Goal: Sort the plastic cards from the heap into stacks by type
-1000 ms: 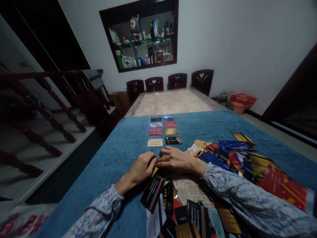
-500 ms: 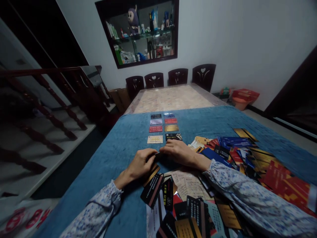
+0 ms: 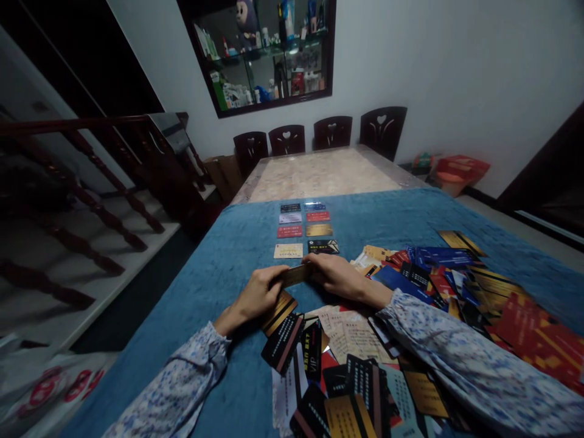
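Note:
A brownish-gold card (image 3: pixel 295 275) is held between my two hands, tilted above the blue cloth. My left hand (image 3: pixel 255 295) pinches its left end, and my right hand (image 3: pixel 335 277) grips the right end, fingers partly covering it. Just beyond, cards lie in two columns; nearest are a cream card (image 3: pixel 288 250) on the left and a black VIP card (image 3: pixel 323 246) on the right. Below my left hand lie a gold card (image 3: pixel 281 310) and a black card with a brown stripe (image 3: pixel 283 344), at the edge of a loose heap of cards.
A blue cloth (image 3: pixel 205 280) covers the near part of the long table. Another heap of red, blue and gold cards spreads to the right, around a blue card (image 3: pixel 404 283). Chairs (image 3: pixel 333 132) stand at the far end, and a stair railing (image 3: pixel 91 158) runs along the left.
The card between my hands has turned so that its brownish-gold face shows; before, it was seen almost edge-on. My head view has shifted slightly. Both hands stay close together.

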